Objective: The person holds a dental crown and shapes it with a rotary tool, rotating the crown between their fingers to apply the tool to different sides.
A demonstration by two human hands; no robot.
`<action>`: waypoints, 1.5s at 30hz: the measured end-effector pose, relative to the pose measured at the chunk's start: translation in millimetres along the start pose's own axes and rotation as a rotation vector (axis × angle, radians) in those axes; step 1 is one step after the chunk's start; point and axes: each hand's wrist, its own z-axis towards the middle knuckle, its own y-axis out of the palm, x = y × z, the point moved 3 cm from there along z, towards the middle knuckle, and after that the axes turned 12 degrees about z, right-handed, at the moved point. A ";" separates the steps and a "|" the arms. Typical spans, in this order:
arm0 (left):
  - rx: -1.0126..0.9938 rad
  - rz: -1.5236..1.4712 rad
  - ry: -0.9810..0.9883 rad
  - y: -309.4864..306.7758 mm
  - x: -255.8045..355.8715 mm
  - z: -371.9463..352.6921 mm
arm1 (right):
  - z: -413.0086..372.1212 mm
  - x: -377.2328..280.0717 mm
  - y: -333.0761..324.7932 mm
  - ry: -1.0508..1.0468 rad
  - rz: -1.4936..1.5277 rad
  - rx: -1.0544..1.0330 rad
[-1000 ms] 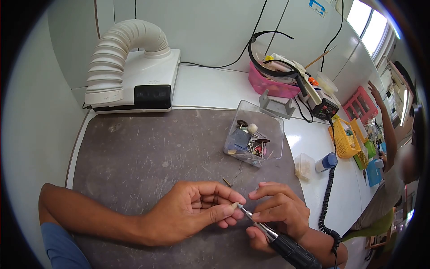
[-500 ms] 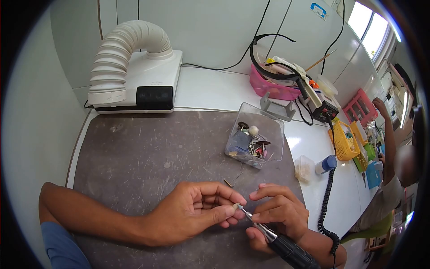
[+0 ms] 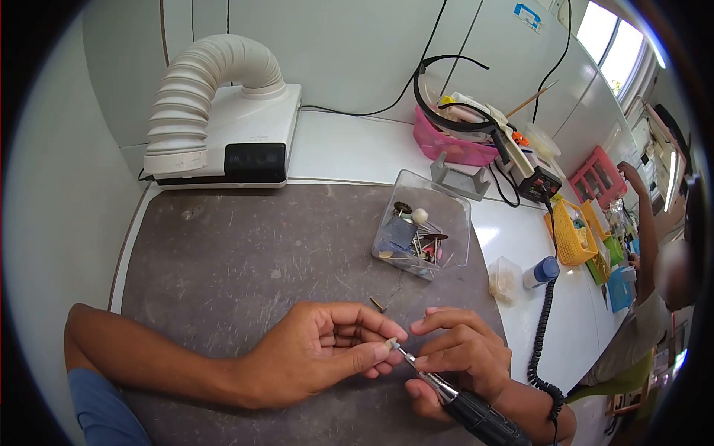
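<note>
My left hand (image 3: pixel 309 357) comes in from the left and pinches a small off-white piece (image 3: pixel 391 343) between thumb and fingertips; its exact kind is too small to make out. My right hand (image 3: pixel 472 353) grips a black and silver rotary handpiece (image 3: pixel 483 416), with the index finger lifted and the thumb underneath. The handpiece's thin tip meets the small piece, or lies very close to it. Beyond my hands, a small brass-coloured pin (image 3: pixel 378 304) lies on the brown scratched mat (image 3: pixel 223 260).
A clear plastic box (image 3: pixel 462 230) holds several mounted bits. Behind stand a white extractor with a ribbed hose (image 3: pixel 178 97) and a pink basket (image 3: pixel 439 145) topped by safety glasses (image 3: pixel 476 128). A coiled cord (image 3: pixel 539 357) hangs at right. Another person (image 3: pixel 639 320) works farther right.
Both hands stay almost in place. The fingers of my right hand and the handpiece have shifted very slightly, while the small piece stays pinched.
</note>
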 end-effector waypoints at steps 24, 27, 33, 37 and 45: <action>-0.019 -0.055 -0.009 0.7 1.8 -1.3 | -1.1 -2.4 -3.1 0.017 0.041 0.024; -0.016 -0.029 -0.012 -0.7 1.3 -0.3 | -2.0 -5.6 -3.0 0.009 0.075 0.015; 0.001 0.019 0.006 -1.2 -1.3 0.6 | 0.0 -11.5 0.2 -0.004 0.111 -0.083; 0.013 -0.018 0.013 0.3 0.1 -1.3 | -0.9 -9.9 1.8 0.009 0.098 -0.084; 0.014 0.029 0.025 -0.4 2.8 0.2 | -2.4 -10.5 -2.0 0.033 0.101 -0.075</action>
